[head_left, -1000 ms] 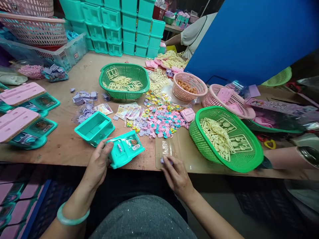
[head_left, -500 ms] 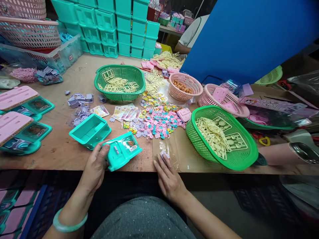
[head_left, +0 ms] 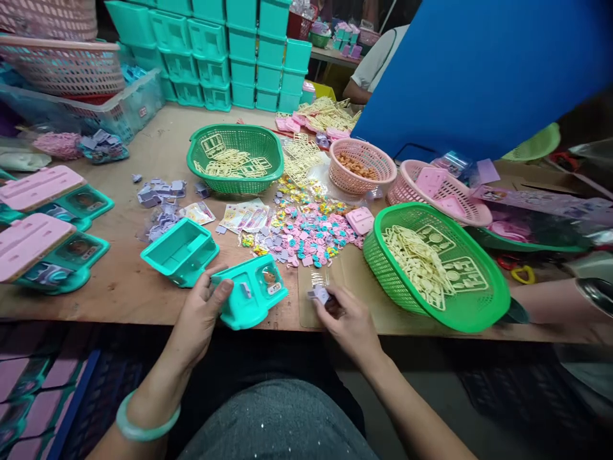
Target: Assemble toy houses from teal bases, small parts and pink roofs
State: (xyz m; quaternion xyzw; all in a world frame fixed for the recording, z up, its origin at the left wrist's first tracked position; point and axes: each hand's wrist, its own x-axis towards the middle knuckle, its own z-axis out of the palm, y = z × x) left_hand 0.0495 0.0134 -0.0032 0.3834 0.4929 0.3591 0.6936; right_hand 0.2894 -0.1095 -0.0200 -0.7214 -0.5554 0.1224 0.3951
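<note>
My left hand [head_left: 204, 313] grips the left edge of a teal plastic tray [head_left: 253, 306], tilted up at the table's front edge. A small lilac piece [head_left: 246, 291] sits in the tray's left part, and a brown item with a printed label [head_left: 271, 281] lies under its right part's clear cover. In my right hand [head_left: 348, 319], thumb and fingers pinch a small lilac plastic piece [head_left: 320, 294] just above a cardboard sheet [head_left: 309, 313]. An open teal box [head_left: 177, 249] stands behind my left hand.
Loose pink, blue and lilac pieces [head_left: 311, 236] lie mid-table. A green basket [head_left: 498, 300] of cream parts stands right, another green basket [head_left: 234, 185] behind. Assembled pink-and-teal toys [head_left: 43, 246] sit left. Stacked teal boxes [head_left: 211, 67] and a blue panel [head_left: 479, 76] stand at the back.
My right hand has gone from lying flat over the lilac piece on the cardboard to pinching it, slightly raised. My left hand and the tray have shifted a little right.
</note>
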